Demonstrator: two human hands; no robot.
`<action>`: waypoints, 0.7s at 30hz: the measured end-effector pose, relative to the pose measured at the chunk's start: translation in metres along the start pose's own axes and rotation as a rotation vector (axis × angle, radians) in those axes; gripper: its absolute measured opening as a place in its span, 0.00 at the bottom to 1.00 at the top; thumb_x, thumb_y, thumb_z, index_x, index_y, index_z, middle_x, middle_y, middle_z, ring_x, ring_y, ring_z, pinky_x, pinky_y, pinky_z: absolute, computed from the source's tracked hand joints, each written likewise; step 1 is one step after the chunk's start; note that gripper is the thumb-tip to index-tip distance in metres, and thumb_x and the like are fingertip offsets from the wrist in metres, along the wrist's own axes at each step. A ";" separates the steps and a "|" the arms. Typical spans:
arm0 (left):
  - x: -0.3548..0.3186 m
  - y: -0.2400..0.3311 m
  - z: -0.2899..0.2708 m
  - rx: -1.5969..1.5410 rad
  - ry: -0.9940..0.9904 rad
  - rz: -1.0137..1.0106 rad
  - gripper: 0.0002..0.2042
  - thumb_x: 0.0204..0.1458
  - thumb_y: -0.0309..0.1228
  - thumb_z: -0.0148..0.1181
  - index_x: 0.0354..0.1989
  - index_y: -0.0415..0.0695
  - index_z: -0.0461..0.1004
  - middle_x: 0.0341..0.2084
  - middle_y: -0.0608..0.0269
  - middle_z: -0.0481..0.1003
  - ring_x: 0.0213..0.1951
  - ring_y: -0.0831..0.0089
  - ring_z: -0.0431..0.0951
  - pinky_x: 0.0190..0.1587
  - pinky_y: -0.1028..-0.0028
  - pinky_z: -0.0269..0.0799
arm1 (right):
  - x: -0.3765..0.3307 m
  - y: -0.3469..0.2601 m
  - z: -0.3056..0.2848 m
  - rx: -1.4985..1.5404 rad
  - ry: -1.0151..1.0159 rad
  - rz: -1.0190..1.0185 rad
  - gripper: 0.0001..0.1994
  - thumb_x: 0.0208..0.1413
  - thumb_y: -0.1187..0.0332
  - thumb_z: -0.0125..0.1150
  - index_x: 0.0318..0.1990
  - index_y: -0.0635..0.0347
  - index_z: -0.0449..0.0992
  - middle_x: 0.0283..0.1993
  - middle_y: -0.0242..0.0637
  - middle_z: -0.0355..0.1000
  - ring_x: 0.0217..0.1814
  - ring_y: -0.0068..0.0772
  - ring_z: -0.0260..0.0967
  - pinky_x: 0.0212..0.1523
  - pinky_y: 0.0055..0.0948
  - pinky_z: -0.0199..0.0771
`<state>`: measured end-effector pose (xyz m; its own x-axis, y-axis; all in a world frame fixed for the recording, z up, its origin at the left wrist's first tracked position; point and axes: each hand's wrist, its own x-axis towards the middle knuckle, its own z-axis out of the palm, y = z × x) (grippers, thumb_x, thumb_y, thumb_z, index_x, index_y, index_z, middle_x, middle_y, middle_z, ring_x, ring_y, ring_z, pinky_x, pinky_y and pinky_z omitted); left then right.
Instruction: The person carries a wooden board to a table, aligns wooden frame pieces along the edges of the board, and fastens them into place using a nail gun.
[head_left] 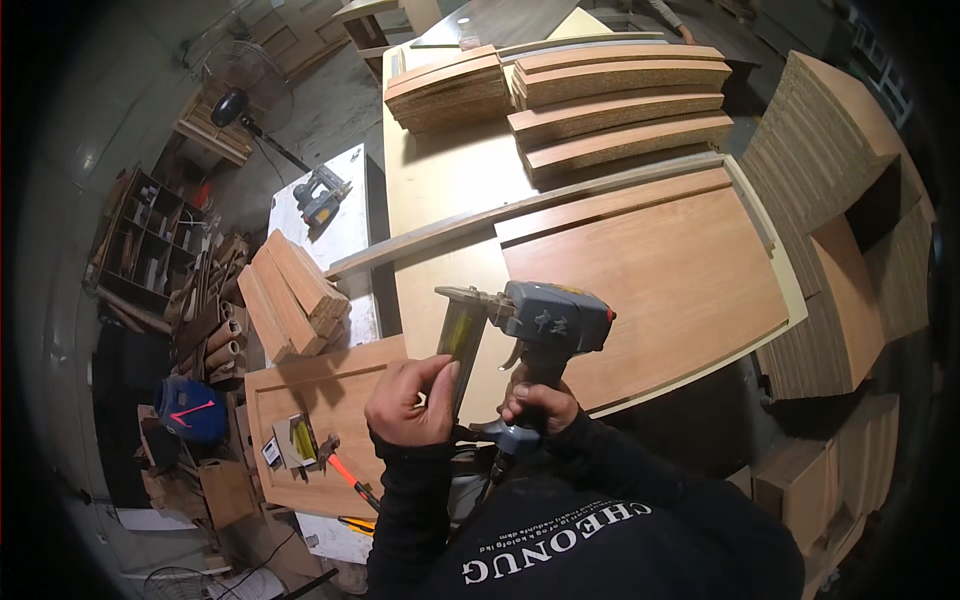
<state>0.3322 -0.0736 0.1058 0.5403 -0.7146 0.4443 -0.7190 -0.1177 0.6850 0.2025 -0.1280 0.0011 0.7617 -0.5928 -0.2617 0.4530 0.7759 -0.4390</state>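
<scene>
A grey and black pneumatic nail gun [552, 318] is held up in front of me, its nose pointing left. My right hand [540, 402] wraps round its handle below the body. The long narrow magazine [466, 335] hangs down from the nose, and a yellowish strip shows along it. With thumb and curled fingers, my left hand [412, 400] pinches the magazine's lower part; whether a nail strip is between the fingertips is hidden. Behind the gun, a wood-coloured panel [650, 280] with a raised strip along its far edge lies on the pale worktable [440, 215].
Stacked wooden strips [620, 105] stand at the table's far side. A second nail gun [322, 200] rests on a white surface at left, near more boards [290, 290]. A hammer [345, 470] lies on a panel at lower left. Board stacks [830, 160] rise at right.
</scene>
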 end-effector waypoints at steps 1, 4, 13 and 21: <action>0.000 0.000 0.001 0.029 -0.026 0.019 0.03 0.37 0.22 0.61 0.22 0.41 0.75 0.14 0.60 0.69 0.16 0.70 0.69 0.20 0.76 0.62 | -0.001 0.000 0.000 0.004 0.001 -0.001 0.05 0.43 0.71 0.50 0.28 0.61 0.66 0.20 0.36 0.62 0.25 0.30 0.63 0.32 0.30 0.67; -0.002 0.002 0.000 0.087 -0.037 0.016 0.03 0.37 0.23 0.61 0.22 0.41 0.75 0.15 0.60 0.70 0.17 0.69 0.69 0.21 0.75 0.62 | -0.004 0.002 0.001 -0.008 -0.001 0.004 0.06 0.43 0.71 0.51 0.29 0.61 0.65 0.20 0.35 0.61 0.24 0.30 0.62 0.31 0.31 0.67; -0.008 -0.001 0.013 0.205 -0.041 0.145 0.07 0.37 0.25 0.63 0.27 0.40 0.74 0.15 0.60 0.71 0.18 0.72 0.71 0.22 0.77 0.65 | -0.009 0.006 -0.008 0.003 0.009 0.015 0.05 0.45 0.70 0.51 0.28 0.60 0.65 0.20 0.34 0.63 0.25 0.30 0.64 0.31 0.30 0.67; -0.008 0.005 0.007 0.278 -0.073 0.034 0.15 0.34 0.27 0.64 0.34 0.42 0.72 0.19 0.59 0.68 0.20 0.65 0.70 0.24 0.71 0.65 | -0.008 0.010 -0.014 0.124 0.041 0.132 0.07 0.46 0.67 0.51 0.22 0.57 0.64 0.19 0.32 0.62 0.27 0.30 0.64 0.36 0.30 0.65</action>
<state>0.3212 -0.0735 0.1014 0.4884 -0.7678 0.4147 -0.8337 -0.2702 0.4816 0.1950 -0.1186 -0.0130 0.8000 -0.4905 -0.3456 0.4061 0.8666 -0.2899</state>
